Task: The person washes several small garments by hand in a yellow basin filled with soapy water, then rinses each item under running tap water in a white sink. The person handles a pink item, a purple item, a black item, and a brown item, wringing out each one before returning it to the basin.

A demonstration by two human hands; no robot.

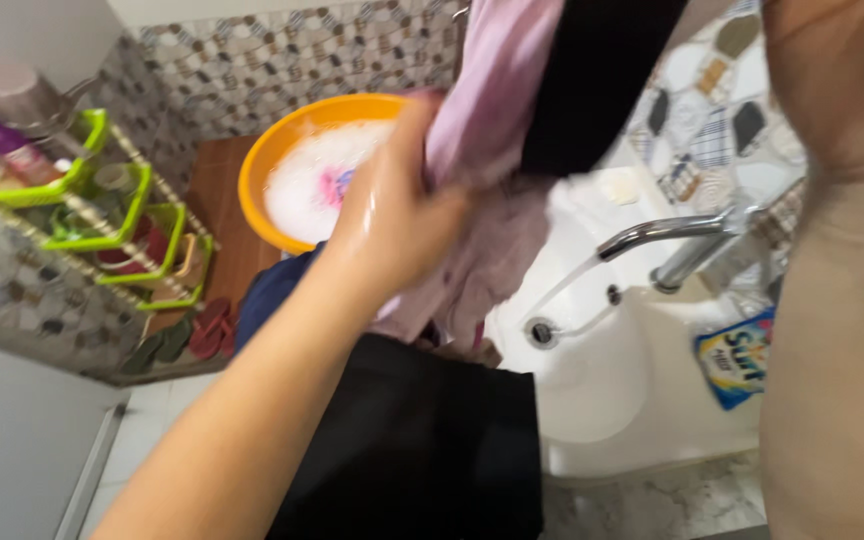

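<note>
The left hand's (392, 225) grip is clenched on a wet pink cloth (492, 150) at centre frame; the right hand's grip is out of sight. Upper left, an orange basin (262, 170) holds suds. A tap (667, 235) runs into the white sink (602, 400).

Below you, the white sink (592, 400) takes a thin stream from the tap (667, 240), soap bar (619, 186) and blue detergent packet (734, 357) on its rim. The floor (227, 215) carries an orange basin (282, 150) of suds.
</note>
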